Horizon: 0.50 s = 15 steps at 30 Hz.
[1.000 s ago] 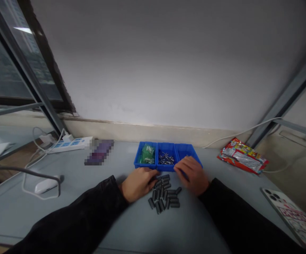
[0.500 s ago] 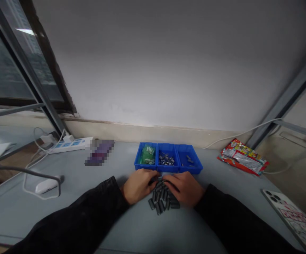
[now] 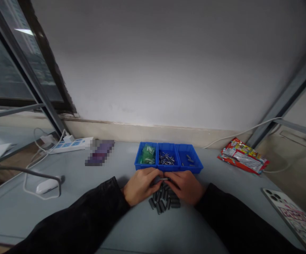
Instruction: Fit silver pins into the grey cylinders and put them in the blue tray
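My left hand [image 3: 143, 185] is closed, thumb and fingers pinched around what looks like a small dark grey piece [image 3: 156, 180], mostly hidden. Facing it, my right hand [image 3: 186, 185] pinches a small silvery metal pin [image 3: 165, 179] at its fingertips. The fingertips of both hands nearly meet. Below and between them lies a pile of short dark grey cylinders [image 3: 160, 204] on the table. Just behind my hands stand three joined blue bins: the left bin [image 3: 137, 160] holds a green bag and small parts, the middle bin [image 3: 166, 145] many silvery pins, the right bin [image 3: 195, 157] several small grey pieces.
On the grey table [image 3: 131, 229] lie a white earphone case [image 3: 47, 186], a pixelated purple object [image 3: 100, 152] and a power strip [image 3: 76, 144] with cables at left. A red snack packet [image 3: 243, 157] and a phone [image 3: 290, 215] are at right. A wall rises behind.
My fingertips have lifted slightly from the pile and come together. A silvery pin now shows between them. The bins stay where they were.
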{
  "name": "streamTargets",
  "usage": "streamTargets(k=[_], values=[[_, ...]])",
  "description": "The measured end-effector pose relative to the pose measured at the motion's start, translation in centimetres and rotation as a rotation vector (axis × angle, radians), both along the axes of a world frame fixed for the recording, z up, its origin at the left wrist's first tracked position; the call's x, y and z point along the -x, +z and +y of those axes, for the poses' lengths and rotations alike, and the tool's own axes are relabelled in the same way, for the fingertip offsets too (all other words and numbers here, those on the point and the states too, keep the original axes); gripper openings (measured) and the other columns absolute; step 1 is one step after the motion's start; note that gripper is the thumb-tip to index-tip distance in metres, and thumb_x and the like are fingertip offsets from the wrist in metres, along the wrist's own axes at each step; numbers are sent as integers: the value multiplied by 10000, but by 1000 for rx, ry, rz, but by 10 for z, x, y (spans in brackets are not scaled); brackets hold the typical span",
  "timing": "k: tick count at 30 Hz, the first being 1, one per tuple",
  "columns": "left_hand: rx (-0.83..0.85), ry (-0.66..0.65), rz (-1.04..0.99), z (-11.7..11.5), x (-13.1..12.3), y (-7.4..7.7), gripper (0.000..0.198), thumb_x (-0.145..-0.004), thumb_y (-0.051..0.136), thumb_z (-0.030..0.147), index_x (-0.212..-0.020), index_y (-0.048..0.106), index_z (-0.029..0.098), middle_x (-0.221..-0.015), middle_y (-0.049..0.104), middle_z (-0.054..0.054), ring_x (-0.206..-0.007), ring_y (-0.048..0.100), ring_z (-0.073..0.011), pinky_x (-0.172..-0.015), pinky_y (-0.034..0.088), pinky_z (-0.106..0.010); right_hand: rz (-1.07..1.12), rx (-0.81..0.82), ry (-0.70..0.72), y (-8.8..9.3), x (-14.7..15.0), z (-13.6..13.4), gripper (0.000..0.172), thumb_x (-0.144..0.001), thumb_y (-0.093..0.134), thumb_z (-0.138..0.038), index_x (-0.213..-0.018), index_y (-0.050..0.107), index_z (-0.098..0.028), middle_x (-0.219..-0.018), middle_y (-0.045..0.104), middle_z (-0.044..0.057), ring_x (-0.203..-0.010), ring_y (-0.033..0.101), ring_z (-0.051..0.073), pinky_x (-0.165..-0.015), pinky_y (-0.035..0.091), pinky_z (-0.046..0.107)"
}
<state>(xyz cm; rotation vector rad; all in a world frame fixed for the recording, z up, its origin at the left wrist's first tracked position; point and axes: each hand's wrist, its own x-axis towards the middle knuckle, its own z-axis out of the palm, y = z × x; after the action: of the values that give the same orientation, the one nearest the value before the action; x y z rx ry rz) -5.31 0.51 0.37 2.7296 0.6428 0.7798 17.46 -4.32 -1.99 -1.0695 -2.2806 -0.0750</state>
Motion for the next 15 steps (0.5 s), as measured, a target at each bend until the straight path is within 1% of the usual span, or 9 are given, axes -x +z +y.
streamTargets(k=[2, 4, 7, 9, 11, 15], values=[[7, -26, -42, -1, 0, 1, 131, -980, 557, 247, -1083, 610, 187, -935, 669, -35, -765, 623, -142, -686, 515, -250, 8, -9, 12, 1, 0, 0, 179, -1030, 497, -281, -1099, 629, -182, -917, 707, 25, -798, 673, 159, -672, 429, 285], [15, -50, -79, -2, -1, 3, 149, -995, 538, 249, -1106, 609, 179, -982, 666, -54, -832, 629, -154, -733, 530, -272, 7, -29, 1, 0, 1, 0, 183, -1038, 487, -290, -1074, 628, -179, -900, 699, 23, -789, 667, 156, -667, 431, 288], [27, -57, -107, -3, -2, 4, 197, -1014, 520, 262, -1171, 598, 174, -1045, 662, -73, -918, 630, -174, -794, 539, -304, 17, -115, -34, -2, 1, -1, 178, -1038, 492, -296, -1074, 624, -183, -918, 695, 28, -780, 660, 157, -664, 435, 296], [27, -50, -113, -3, -2, 4, 213, -1017, 527, 285, -1182, 602, 172, -1025, 662, -74, -904, 629, -175, -789, 540, -306, 35, -180, -48, -3, 1, -1, 165, -1033, 507, -288, -1097, 619, -185, -945, 697, 40, -786, 659, 154, -669, 442, 293], [17, -52, -125, -3, -2, 4, 208, -1016, 540, 302, -1156, 618, 170, -970, 659, -67, -866, 625, -172, -766, 536, -300, 58, -211, -38, -3, 1, -2, 154, -1028, 520, -266, -1120, 610, -182, -954, 698, 46, -794, 663, 145, -679, 455, 281], [-4, -87, -203, -3, -1, 3, 166, -1011, 556, 271, -1123, 625, 171, -930, 659, -60, -852, 616, -173, -747, 524, -302, 98, -187, 9, 0, 1, -2, 151, -1029, 519, -245, -1151, 583, -182, -948, 700, 33, -804, 675, 137, -688, 482, 261]])
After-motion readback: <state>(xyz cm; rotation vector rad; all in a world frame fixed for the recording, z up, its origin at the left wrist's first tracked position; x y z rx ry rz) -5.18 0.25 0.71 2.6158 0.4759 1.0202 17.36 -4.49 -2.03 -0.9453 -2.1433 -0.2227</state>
